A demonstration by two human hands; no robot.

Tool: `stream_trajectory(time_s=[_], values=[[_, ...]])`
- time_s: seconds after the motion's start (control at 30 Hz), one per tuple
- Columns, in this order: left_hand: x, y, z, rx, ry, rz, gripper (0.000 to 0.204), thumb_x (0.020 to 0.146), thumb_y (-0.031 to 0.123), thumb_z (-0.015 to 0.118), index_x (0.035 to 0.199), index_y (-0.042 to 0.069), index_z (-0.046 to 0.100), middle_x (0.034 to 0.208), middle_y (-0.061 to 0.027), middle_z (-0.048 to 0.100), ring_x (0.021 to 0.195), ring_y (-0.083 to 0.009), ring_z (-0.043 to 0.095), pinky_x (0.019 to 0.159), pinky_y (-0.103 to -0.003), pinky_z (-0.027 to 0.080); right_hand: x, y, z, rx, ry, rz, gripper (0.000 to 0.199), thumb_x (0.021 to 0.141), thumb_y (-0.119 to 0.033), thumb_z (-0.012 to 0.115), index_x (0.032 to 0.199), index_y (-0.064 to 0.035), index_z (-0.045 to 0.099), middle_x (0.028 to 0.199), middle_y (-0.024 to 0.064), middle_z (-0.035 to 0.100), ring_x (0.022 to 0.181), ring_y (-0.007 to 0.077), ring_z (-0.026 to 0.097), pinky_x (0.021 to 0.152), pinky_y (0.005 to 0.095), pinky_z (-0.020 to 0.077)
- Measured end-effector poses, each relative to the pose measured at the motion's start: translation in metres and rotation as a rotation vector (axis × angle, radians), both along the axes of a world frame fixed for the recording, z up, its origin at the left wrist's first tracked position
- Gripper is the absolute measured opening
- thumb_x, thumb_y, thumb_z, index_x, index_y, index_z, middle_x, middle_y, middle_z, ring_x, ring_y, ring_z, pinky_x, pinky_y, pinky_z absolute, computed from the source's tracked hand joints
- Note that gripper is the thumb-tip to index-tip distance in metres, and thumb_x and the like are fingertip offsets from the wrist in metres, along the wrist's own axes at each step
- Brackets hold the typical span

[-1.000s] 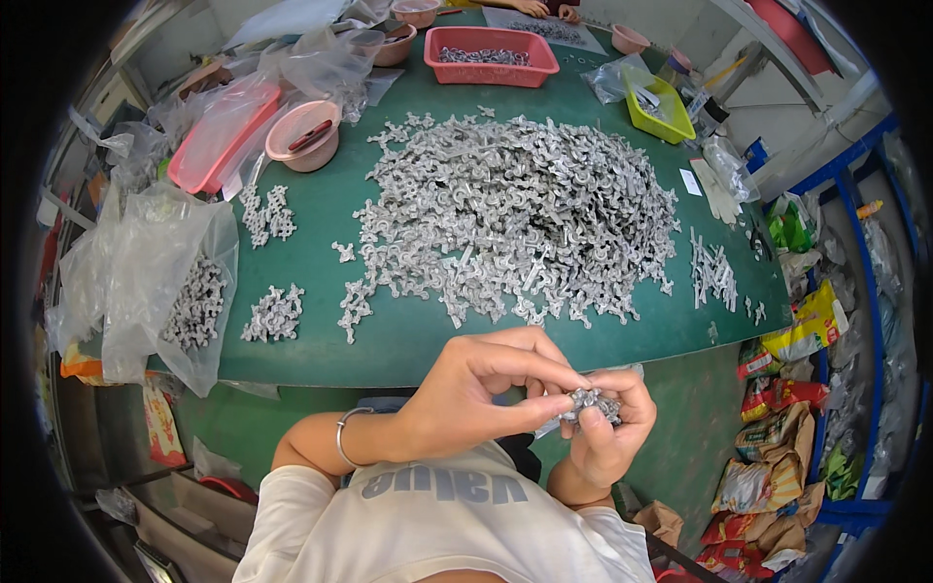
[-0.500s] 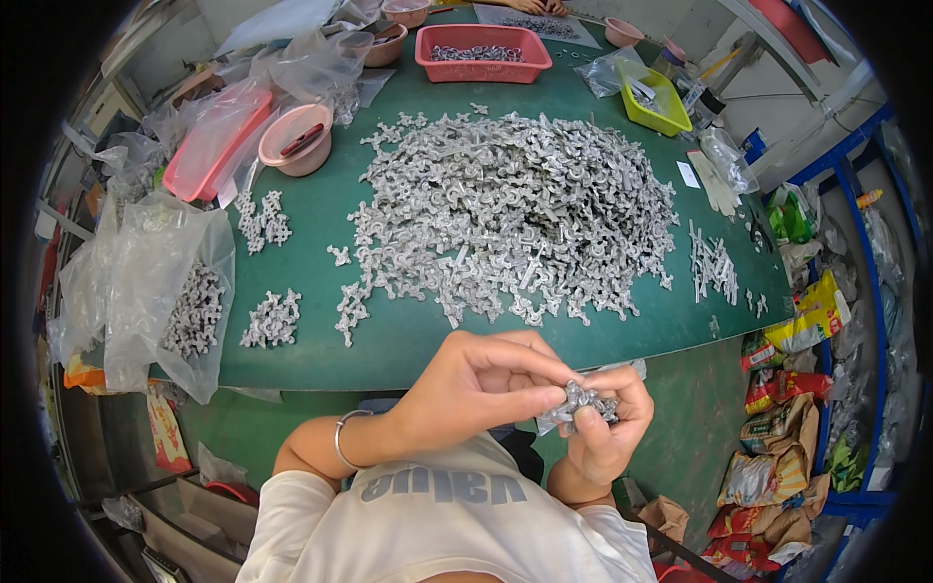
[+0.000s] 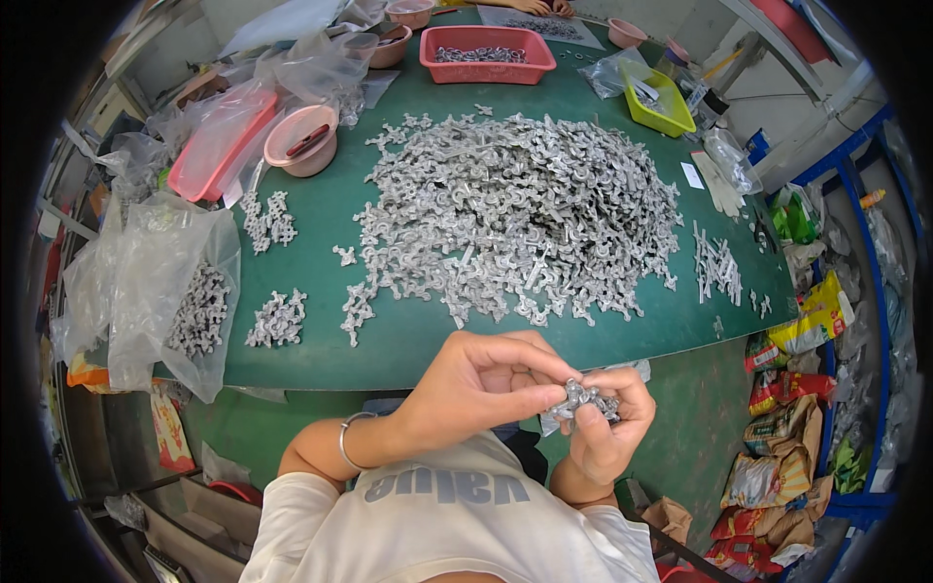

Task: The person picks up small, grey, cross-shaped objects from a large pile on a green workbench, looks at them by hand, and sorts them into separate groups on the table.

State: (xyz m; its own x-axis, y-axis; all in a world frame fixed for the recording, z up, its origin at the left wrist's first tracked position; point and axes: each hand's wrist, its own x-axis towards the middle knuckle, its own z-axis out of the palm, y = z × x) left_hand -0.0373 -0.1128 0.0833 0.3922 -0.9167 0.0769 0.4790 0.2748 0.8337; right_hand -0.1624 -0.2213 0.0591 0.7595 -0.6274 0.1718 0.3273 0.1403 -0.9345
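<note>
In front of the table's near edge, my two hands meet over a small cluster of silver-grey metal castings (image 3: 589,399). My right hand (image 3: 614,428) is closed around the cluster, its thumb pressing on the near side. My left hand (image 3: 491,381) comes from the left with thumb and fingertips pinched at the cluster's left edge; how many pieces it grips is hidden. Beyond the hands, a large heap of similar branched metal castings (image 3: 515,214) covers the middle of the green table (image 3: 321,364).
Smaller piles of castings (image 3: 277,319) lie left, beside a clear plastic bag (image 3: 146,291) holding more. Thin metal sticks (image 3: 716,264) lie right. Farther back are a pink bowl (image 3: 316,165), a red tray (image 3: 486,73) and a yellow-green basket (image 3: 671,124). Another person's hands (image 3: 544,8) show at the far edge.
The whole view has shifted very slightly. Both hands keep nearly the same pose around the cluster of castings; nothing has been put down or picked up.
</note>
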Motion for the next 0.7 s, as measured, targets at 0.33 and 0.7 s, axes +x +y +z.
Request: stream_trajectory(time_s=[0.33, 0.7], values=[[-0.0006, 0.0034, 0.0037, 0.002, 0.008, 0.019, 0.021, 0.075, -0.01, 0.057, 0.094, -0.005, 0.061, 0.09, -0.0104, 0.054, 0.08, -0.0124, 0.052, 0.069, -0.024, 0.042, 0.004, 0.0029, -0.0007, -0.005, -0.008, 0.017, 0.021, 0.076, -0.007, 0.061, 0.092, 0.0049, 0.058, 0.071, 0.0069, 0.058, 0.055, 0.007, 0.051, 0.049, 0.0181, 0.0391], [0.0001, 0.0058, 0.0017, -0.013, 0.022, 0.037, 0.02, 0.075, -0.009, 0.057, 0.095, -0.005, 0.06, 0.09, -0.0112, 0.054, 0.081, -0.0139, 0.053, 0.071, -0.025, 0.042, 0.0082, 0.0057, 0.0013, 0.025, -0.018, 0.03, 0.02, 0.077, -0.006, 0.059, 0.093, 0.0059, 0.058, 0.072, 0.0084, 0.06, 0.055, 0.0076, 0.051, 0.048, 0.0183, 0.0397]])
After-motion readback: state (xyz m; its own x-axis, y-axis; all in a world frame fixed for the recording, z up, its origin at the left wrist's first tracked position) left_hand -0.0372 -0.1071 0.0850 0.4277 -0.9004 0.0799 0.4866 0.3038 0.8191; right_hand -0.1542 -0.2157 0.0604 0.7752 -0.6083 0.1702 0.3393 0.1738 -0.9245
